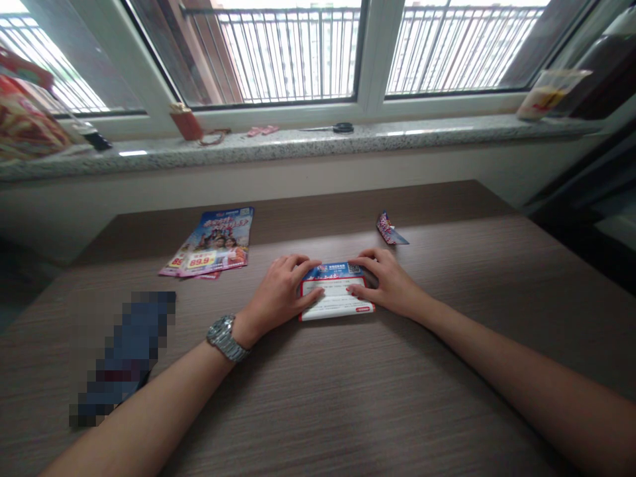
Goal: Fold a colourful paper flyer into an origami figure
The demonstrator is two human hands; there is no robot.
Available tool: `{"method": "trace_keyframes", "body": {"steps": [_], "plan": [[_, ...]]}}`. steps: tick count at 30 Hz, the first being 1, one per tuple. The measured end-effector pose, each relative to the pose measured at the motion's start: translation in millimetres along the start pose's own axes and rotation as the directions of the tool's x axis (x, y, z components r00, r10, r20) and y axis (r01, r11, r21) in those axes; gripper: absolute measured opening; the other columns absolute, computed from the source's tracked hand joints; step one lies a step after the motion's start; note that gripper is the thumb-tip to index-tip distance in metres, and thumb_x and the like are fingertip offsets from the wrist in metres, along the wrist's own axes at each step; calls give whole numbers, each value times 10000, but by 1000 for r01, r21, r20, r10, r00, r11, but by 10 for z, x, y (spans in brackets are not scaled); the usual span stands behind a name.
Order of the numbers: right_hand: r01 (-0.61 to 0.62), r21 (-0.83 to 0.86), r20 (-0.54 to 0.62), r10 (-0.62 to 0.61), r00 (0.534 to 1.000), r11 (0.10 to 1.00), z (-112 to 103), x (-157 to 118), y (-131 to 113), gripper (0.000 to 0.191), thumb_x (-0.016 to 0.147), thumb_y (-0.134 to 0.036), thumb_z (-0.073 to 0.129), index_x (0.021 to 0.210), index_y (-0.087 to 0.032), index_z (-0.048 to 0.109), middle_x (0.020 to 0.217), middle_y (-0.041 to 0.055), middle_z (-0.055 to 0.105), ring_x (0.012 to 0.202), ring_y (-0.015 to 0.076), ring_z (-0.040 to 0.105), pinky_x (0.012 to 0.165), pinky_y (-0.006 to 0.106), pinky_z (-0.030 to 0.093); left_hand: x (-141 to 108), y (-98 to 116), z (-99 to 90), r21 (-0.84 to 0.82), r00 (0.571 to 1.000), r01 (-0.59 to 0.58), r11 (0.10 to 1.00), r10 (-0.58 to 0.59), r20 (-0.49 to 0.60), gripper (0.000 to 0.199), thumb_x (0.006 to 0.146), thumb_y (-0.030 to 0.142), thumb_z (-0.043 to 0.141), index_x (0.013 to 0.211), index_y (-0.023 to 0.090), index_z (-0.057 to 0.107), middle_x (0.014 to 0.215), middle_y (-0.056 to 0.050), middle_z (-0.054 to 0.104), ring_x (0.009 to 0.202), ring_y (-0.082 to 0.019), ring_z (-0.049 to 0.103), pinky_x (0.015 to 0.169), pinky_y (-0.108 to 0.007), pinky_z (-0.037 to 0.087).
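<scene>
A flyer (336, 306) lies on the table in front of me, its near part folded up over the blue printed side. White paper with a red border and small print faces up, and a blue strip with a square code shows along the far edge. My left hand (288, 288) grips the flyer's left side, thumb flat on the white part and fingers at the far left corner. On the right side, my right hand (385, 281) holds it the same way. The fingertips' undersides are hidden. A silver watch (227, 338) is on my left wrist.
Several similar flyers (218, 242) lie stacked at the back left. A small folded paper piece (390, 230) stands behind my right hand. A blurred-out dark blue object (132, 351) lies left. Scissors (342, 128), a red box (185, 123) and a plastic cup (549, 96) are on the windowsill (278, 147).
</scene>
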State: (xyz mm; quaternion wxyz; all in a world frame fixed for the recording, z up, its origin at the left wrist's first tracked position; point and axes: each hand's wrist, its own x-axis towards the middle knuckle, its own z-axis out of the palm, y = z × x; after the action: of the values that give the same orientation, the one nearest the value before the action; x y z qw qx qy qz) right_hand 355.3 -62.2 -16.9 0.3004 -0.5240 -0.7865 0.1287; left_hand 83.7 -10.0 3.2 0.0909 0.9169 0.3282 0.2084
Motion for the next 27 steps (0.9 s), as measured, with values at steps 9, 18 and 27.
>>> {"method": "trace_keyframes", "body": {"steps": [9, 18, 27], "plan": [[-27, 24, 4, 26, 1000, 999, 6, 26, 8, 411, 829, -381, 796, 1201, -242, 690, 1136, 106, 597, 1094, 303, 573, 973, 478, 491, 8, 2, -6, 3, 1000, 26, 1000, -26, -10, 455, 907, 410, 704, 1314, 230, 608, 1194, -96, 633, 1103, -287, 574, 1004, -465, 469], [-60, 20, -4, 60, 998, 998, 18, 69, 12, 244, 859, -337, 774, 1055, -221, 686, 1056, 80, 631, 1032, 277, 584, 937, 447, 487, 31, -11, 15, 9, 998, 51, 999, -51, -32, 355, 884, 375, 741, 1187, 211, 655, 1121, -77, 662, 1081, -280, 587, 1006, -454, 453], [-54, 3, -21, 54, 998, 999, 10, 77, 6, 178, 872, -312, 756, 1000, -216, 678, 1015, 73, 638, 973, 260, 590, 887, 427, 493, 39, -28, 18, -16, 999, 26, 1000, -27, -39, 313, 881, 354, 746, 1149, 222, 653, 1083, -66, 678, 1044, -268, 602, 981, -441, 457]]}}
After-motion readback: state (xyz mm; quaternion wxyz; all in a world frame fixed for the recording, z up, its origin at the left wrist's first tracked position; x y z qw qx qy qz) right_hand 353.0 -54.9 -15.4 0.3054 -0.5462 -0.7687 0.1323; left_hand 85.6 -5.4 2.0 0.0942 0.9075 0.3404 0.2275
